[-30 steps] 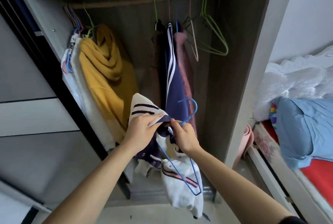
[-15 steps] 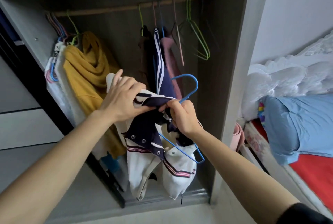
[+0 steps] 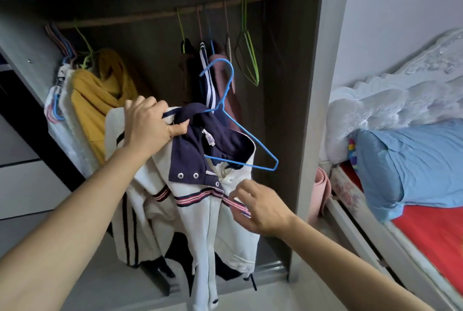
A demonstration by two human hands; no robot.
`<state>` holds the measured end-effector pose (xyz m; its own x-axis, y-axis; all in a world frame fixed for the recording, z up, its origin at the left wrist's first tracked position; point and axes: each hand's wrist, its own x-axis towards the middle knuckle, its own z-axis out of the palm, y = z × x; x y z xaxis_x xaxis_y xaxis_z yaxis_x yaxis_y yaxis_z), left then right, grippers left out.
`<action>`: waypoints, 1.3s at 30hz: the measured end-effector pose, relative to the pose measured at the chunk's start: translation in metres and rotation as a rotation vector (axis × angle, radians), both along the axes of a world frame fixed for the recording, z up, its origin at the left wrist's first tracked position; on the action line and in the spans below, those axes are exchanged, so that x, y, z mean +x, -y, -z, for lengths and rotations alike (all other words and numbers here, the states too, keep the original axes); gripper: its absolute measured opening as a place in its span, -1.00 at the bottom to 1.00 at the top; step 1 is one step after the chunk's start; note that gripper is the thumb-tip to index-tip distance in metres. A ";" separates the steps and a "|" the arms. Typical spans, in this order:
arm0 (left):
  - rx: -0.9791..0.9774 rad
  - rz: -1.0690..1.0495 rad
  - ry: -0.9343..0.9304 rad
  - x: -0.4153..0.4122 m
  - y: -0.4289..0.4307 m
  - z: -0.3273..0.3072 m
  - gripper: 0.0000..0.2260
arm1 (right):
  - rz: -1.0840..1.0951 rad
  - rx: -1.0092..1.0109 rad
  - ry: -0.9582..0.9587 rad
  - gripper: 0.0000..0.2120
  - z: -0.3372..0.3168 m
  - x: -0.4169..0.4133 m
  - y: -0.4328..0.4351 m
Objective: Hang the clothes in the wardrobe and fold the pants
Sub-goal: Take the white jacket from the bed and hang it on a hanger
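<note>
A white jacket (image 3: 200, 215) with a navy collar and red-striped trim hangs on a blue wire hanger (image 3: 226, 100) in front of the open wardrobe. My left hand (image 3: 147, 127) grips the navy collar and shoulder at the top left, holding the garment up. My right hand (image 3: 260, 206) is lower, fingers curled, pinching the striped front edge of the jacket. The hanger's hook points up, below the wooden rail (image 3: 160, 13), and its right corner sticks out of the collar.
On the rail hang a mustard garment (image 3: 100, 95), white clothes at the left, a navy striped top (image 3: 208, 80), a maroon one and empty green hangers (image 3: 250, 60). The wardrobe's grey side panel (image 3: 310, 110) stands at right. A bed with a blue pillow (image 3: 411, 168) lies beyond.
The jacket and hanger have risen and spread out. My right hand let go of the hanger's neck and dropped to the striped front edge; my left hand moved to the collar top.
</note>
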<state>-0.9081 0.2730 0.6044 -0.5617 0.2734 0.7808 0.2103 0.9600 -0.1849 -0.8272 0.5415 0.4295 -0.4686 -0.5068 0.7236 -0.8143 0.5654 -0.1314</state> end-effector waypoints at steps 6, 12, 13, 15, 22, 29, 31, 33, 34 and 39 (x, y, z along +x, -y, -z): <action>0.137 0.076 -0.081 0.014 -0.002 -0.013 -0.55 | 0.235 0.235 0.247 -0.28 0.003 -0.035 -0.002; 0.181 0.122 -0.065 0.033 0.005 -0.019 -0.61 | 0.297 0.578 0.244 -0.37 -0.038 -0.065 -0.011; 0.195 0.117 -0.056 0.036 0.011 -0.018 -0.63 | 0.286 0.580 0.215 -0.42 -0.038 -0.066 -0.016; 0.241 0.085 -0.033 0.038 0.025 -0.016 -0.65 | 0.206 0.513 0.113 -0.50 -0.032 -0.064 -0.027; 0.533 0.019 0.150 0.038 0.052 -0.003 -0.64 | 0.087 0.108 0.000 -0.62 -0.031 -0.049 -0.054; 0.603 0.010 0.254 0.030 0.043 0.010 -0.63 | 0.228 -0.717 0.586 -0.74 -0.047 -0.027 -0.033; 0.613 0.020 0.270 0.028 0.039 0.016 -0.66 | 0.280 -0.525 0.510 -0.71 -0.046 -0.033 -0.039; 0.597 0.026 0.280 0.026 0.032 0.023 -0.67 | 0.342 -0.332 0.377 -0.69 -0.042 -0.039 -0.048; 0.580 0.022 0.279 0.025 0.027 0.026 -0.67 | 0.342 -0.254 0.293 -0.67 -0.041 -0.041 -0.051; 0.486 0.007 0.327 0.021 -0.013 0.035 -0.74 | 0.241 0.152 0.012 -0.69 -0.030 -0.045 -0.056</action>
